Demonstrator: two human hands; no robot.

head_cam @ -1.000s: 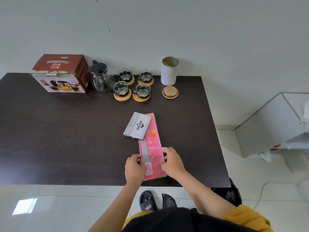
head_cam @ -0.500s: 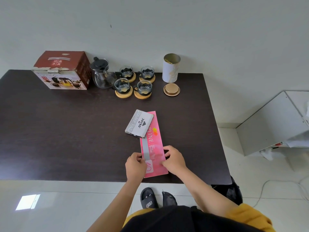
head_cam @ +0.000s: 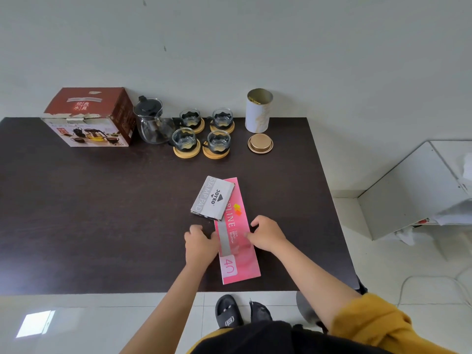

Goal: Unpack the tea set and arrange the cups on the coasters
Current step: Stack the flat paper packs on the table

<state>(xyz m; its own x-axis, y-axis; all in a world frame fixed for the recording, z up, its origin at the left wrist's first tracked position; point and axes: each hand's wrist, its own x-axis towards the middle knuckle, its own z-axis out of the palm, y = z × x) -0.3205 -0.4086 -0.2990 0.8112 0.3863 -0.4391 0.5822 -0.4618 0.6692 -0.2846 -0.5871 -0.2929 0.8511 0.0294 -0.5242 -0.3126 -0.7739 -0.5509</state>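
Both hands are at the near edge of the dark bench [head_cam: 76, 213], one on each long side of a pink packet [head_cam: 236, 241] lying flat. Left hand [head_cam: 200, 247]: fingers curled, thumb against the packet's left edge. Right hand [head_cam: 267, 236]: fingers curled over the right edge, thumb on the top face. Looks like a pinch on both sides, packet not lifted off the bench.

A grey stamp pad box [head_cam: 212, 198] lies tilted across the far end of the packet, overlapping its top left corner.

Tea set is at the back of the bench, by the wall, well apart from the hands. Four glass cups, each on its own round wooden coaster, in a two by two block: back left cup [head_cam: 190, 118], back right cup [head_cam: 222, 116], front left cup [head_cam: 184, 139], front right cup [head_cam: 219, 141]. Front left coaster [head_cam: 187, 151] shows under its cup. Glass teapot [head_cam: 150, 122] with black lid stands just left of the cups. Red tea set box [head_cam: 88, 116] is left of the teapot.

White canister [head_cam: 258, 111] stands upright and open, right of the cups; its gold lid [head_cam: 260, 143] lies on the bench just in front of it.
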